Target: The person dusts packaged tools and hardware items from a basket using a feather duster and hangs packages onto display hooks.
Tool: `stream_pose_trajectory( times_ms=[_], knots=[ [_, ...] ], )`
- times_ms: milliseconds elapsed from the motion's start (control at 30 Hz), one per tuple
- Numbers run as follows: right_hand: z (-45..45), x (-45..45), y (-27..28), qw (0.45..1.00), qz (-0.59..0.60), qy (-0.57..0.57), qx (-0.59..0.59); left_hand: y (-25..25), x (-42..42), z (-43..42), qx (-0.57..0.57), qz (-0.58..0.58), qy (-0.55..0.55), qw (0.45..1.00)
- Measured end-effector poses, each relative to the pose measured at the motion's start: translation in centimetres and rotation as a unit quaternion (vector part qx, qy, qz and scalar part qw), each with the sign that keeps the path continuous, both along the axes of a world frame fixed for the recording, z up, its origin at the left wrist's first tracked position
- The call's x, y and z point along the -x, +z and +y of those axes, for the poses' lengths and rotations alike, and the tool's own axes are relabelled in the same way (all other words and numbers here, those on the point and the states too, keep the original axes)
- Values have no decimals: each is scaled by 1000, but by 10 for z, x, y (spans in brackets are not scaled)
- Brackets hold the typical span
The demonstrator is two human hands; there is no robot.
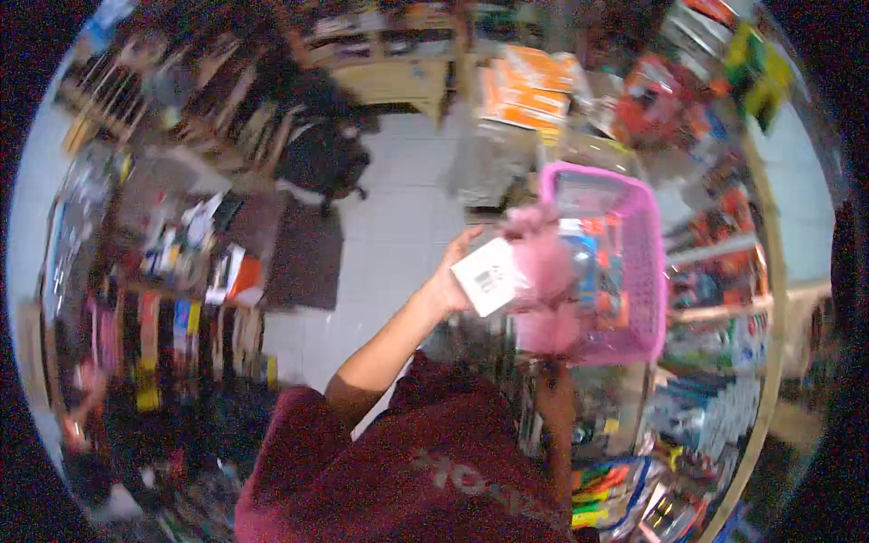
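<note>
My left hand (445,282) is closed on a white card (486,278) printed with a barcode, its fingers at the card's left edge. Against the card's right side is a blurred pink soft-looking bundle (541,270), with a glossy patch on it like clear plastic. Whether card and bundle are joined I cannot tell. From below, my right hand (549,364) reaches up to the bundle's lower end; blur and the bundle hide its fingers. Just right of the bundle stands a pink plastic basket (658,271) with blue and orange packets (593,262) inside.
Orange-and-white boxes (529,86) are stacked beyond the basket. Shelves of packaged goods (715,262) line the right side. On the left are a cluttered desk (195,240) and a black chair (321,158). Pale tiled floor (398,190) runs between them.
</note>
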State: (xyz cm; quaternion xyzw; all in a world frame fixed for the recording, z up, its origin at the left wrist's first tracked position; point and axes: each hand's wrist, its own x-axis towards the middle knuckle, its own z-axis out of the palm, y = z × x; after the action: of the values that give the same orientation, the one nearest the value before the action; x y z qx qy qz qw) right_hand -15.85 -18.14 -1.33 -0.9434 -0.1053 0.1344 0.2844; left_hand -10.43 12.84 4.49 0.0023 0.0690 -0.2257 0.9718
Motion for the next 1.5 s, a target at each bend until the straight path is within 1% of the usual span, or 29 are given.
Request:
stream_pose_trajectory(
  times_ms=[33, 167, 200, 233, 300, 333, 367, 433, 500, 633, 667, 700, 733, 767, 800, 833, 867, 900, 967, 1000, 1033, 1100, 1167, 1200, 1300, 1333, 1367, 1400, 1500],
  knots=[
    [9, -2, 0, 999, 22, 30, -34, 17, 18, 5, -40, 52, 25, 998],
    [52, -6, 50, 977, 149, 105, -114, 25, 61, 27, -32, 37, 180, 982],
    [56, -11, 60, 966, 189, 140, -108, -18, 63, 41, 75, -109, 155, 979],
    [57, -20, 65, 956, 224, 160, -103, -9, 60, 43, 24, -85, 161, 983],
    [38, -44, 23, 977, 73, 156, -122, 11, 72, 44, -69, -39, 179, 981],
    [38, -47, 20, 982, 39, 158, -101, 31, 77, 45, -6, -123, 161, 979],
    [40, -51, 17, 984, 4, 158, -79, 56, 78, 41, -99, -69, 193, 974],
    [49, -45, 35, 988, 20, 154, 24, -6, 74, 61, -49, -140, 220, 964],
    [40, -48, 23, 983, -56, 176, 19, 5, 69, 57, -87, -87, 217, 968],
    [55, -73, 68, 988, -67, 104, -95, 38, 54, 48, -173, -2, 211, 962],
    [56, -76, 85, 987, -50, 119, -92, 37, 48, 48, -150, -5, 218, 964],
    [59, -81, 104, 986, -31, 137, -91, 40, 43, 46, -142, -83, 246, 955],
    [62, -79, 118, 984, -5, 156, -90, 48, 34, 50, -184, -44, 218, 957],
    [64, -81, 129, 969, 86, 42, -229, 52, 27, 53, -226, -1, 188, 956],
    [67, -88, 140, 914, 173, -75, -360, 35, 17, 60, -79, -88, 132, 984],
    [54, -100, 138, 968, 92, -23, -234, 16, 7, 65, 75, -166, 71, 981],
    [42, -111, 137, 995, 4, 17, -99, 37, 6, 62, -24, -123, 78, 989],
    [38, -102, 133, 995, -29, 39, -84, 57, 3, 59, -126, -86, 81, 985],
    [44, -102, 135, 989, -107, 87, -53, 40, -8, 60, -93, -114, 112, 983],
    [46, -100, 149, 988, -94, 121, 31, 55, -15, 59, -203, -62, 113, 971],
    [45, -102, 149, 996, -70, 50, -17, 71, -19, 55, -312, -11, 112, 943],
    [34, -105, 144, 989, -31, -90, -111, 42, -28, 59, -124, -100, 41, 986],
    [32, -103, 138, 987, -143, -34, -59, 92, -34, 43, -188, -20, 41, 981],
    [32, -99, 136, 980, -195, -7, -34, 80, -36, 47, -214, -53, 40, 974],
    [29, -84, 159, 994, -95, -33, 38, 77, -45, 43, -295, -81, 48, 951],
    [28, -84, 162, 990, -114, -80, 8, 81, -48, 39, -322, -77, 52, 942],
    [26, -86, 165, 983, -132, -124, -20, 62, -51, 35, -192, -28, 42, 980],
    [24, -86, 167, 974, -149, -166, -48, 92, -49, 22, -246, -90, 36, 965],
    [12, -74, 147, 987, -156, 21, -26, 48, -45, 28, -329, -77, 77, 938]
  ],
)
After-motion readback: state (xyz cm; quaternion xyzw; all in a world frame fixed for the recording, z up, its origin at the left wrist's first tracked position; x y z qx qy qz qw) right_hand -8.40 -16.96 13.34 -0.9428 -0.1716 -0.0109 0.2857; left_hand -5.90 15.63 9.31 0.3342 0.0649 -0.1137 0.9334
